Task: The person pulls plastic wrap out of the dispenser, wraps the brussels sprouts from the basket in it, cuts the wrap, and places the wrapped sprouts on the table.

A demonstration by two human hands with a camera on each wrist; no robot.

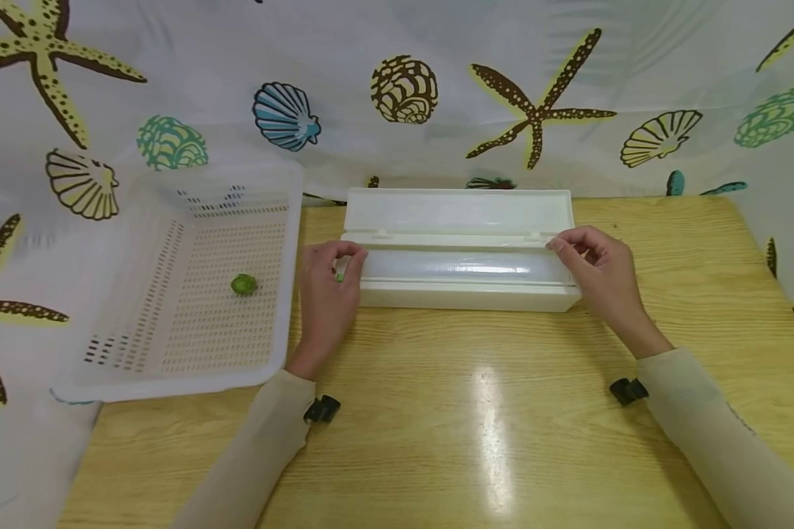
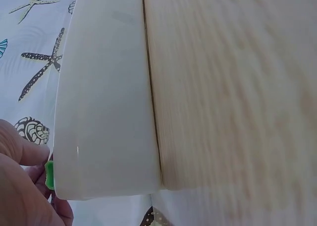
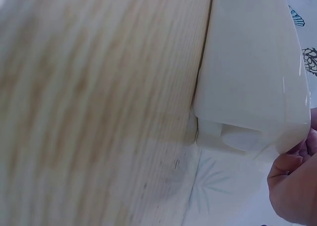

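Observation:
A long white plastic wrap dispenser (image 1: pixel 463 297) lies crosswise on the table, its lid (image 1: pixel 459 211) tipped back. Inside is a roll of clear plastic wrap (image 1: pixel 463 266). My left hand (image 1: pixel 331 286) pinches the wrap at the roll's left end, thumb and forefinger together. At the opposite end my right hand (image 1: pixel 598 268) pinches it near the back edge. The film between those fingertips is too clear to trace. A small green piece (image 2: pixel 49 175) shows beside the left fingers at the dispenser's end. In the right wrist view, curled fingers (image 3: pixel 292 174) touch the dispenser's corner.
Left of the dispenser stands a white perforated basket (image 1: pixel 294 242) holding one small round green vegetable (image 1: pixel 243 284). The wooden table (image 1: pixel 437 411) stretches in front. Behind hangs a white cloth (image 1: pixel 344 44) printed with shells and starfish.

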